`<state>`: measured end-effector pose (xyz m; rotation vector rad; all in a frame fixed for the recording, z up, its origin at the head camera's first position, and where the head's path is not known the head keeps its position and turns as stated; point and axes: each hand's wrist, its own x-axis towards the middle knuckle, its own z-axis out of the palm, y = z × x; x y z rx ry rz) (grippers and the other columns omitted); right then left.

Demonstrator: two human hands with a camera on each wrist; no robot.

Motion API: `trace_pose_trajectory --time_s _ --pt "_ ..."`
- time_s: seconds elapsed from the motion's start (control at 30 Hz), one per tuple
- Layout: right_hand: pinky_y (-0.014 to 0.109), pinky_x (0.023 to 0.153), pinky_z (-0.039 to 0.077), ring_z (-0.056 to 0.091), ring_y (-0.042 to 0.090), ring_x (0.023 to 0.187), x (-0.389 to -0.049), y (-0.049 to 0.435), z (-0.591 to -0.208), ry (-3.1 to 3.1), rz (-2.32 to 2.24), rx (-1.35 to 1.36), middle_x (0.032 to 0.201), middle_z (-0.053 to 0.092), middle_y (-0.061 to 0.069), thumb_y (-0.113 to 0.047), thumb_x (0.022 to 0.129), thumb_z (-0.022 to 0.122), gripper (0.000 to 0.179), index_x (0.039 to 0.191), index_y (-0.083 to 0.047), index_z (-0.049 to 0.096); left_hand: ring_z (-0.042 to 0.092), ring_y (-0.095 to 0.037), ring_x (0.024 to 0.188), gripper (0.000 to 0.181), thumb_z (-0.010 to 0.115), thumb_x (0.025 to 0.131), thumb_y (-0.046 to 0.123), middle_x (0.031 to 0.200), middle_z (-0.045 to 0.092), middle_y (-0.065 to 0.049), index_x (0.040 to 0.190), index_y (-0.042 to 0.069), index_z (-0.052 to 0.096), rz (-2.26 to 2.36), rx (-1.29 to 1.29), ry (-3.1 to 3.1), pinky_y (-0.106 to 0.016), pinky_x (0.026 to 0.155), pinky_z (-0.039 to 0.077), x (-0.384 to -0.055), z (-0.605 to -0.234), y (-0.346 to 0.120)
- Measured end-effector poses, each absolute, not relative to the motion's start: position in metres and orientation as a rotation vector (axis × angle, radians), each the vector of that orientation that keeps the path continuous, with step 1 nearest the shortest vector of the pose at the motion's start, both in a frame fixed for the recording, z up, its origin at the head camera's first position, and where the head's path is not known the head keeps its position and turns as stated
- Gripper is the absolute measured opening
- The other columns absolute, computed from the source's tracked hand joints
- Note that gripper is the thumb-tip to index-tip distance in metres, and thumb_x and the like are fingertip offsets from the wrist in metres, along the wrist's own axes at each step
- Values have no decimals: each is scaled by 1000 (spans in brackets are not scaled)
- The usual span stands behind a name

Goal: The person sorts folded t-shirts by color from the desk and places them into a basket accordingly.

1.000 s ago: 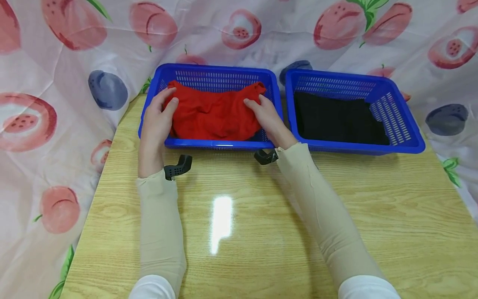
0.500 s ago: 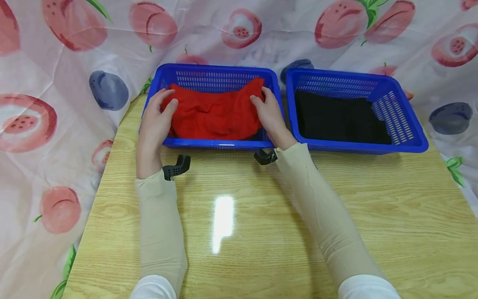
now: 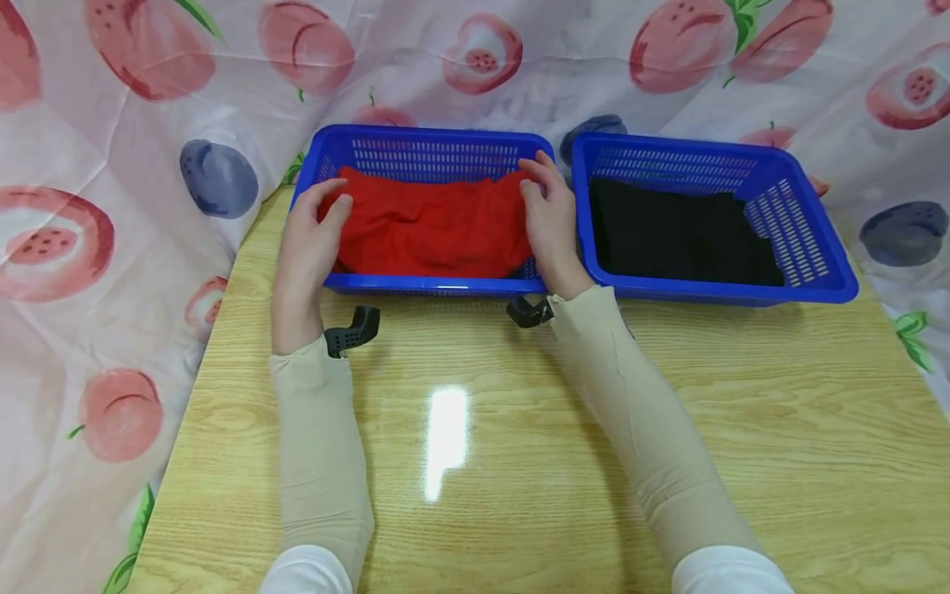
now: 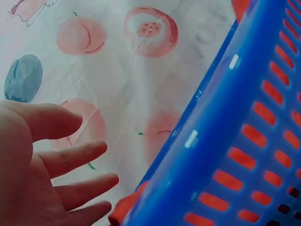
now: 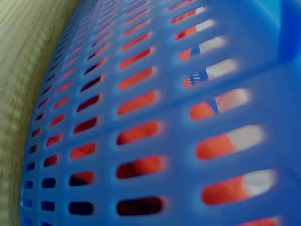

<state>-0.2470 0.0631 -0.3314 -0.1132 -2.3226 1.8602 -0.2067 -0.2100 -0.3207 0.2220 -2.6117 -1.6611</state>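
Observation:
Red cloth (image 3: 438, 227) lies spread in the left blue basket (image 3: 438, 285), its surface slightly rumpled. At the basket's left end is my left hand (image 3: 306, 243), beside the cloth's left edge; the left wrist view shows its fingers (image 4: 89, 188) apart and loosely extended, with nothing between them. My right hand (image 3: 552, 219) is over the basket's right end, next to the cloth's right edge, with thumb and fingers spread. Whether its fingertips touch the cloth is unclear. In the right wrist view the basket's slotted wall (image 5: 103, 122) hides the hand, and red shows through the slots.
A second blue basket (image 3: 727, 290) stands close on the right, with folded black cloth (image 3: 679, 235) in it. Both baskets sit at the back of the wooden table (image 3: 505, 462), before a fruit-patterned curtain (image 3: 416, 49). Black camera mounts (image 3: 356, 330) stick out from both wrists.
My right hand has let go of the cloth's back right corner and moved right. That corner, raised half a second ago, now lies lower. The left hand has stayed nearly still.

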Motion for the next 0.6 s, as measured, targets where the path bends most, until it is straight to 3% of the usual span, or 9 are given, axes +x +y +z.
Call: trace_pose_trajectory --time_s 0.37,0.6 --pt "18 96 32 31 0 122 -248 63 -332 -2332 1819 -73 133 42 -11 -11 93 42 29 116 -14 60 44 -14 112 37 43 92 36 129 46 5 128 28 49 -1738 209 -2542 -31 94 36 -205 -317 -208" --pt "29 84 45 52 17 104 -243 56 -326 -2281 1920 -2 127 48 0 -5 92 41 27 112 -4 59 45 -15 111 38 42 91 40 130 44 6 128 31 47 -1715 201 -2618 -33 91 39 -204 -317 -207"
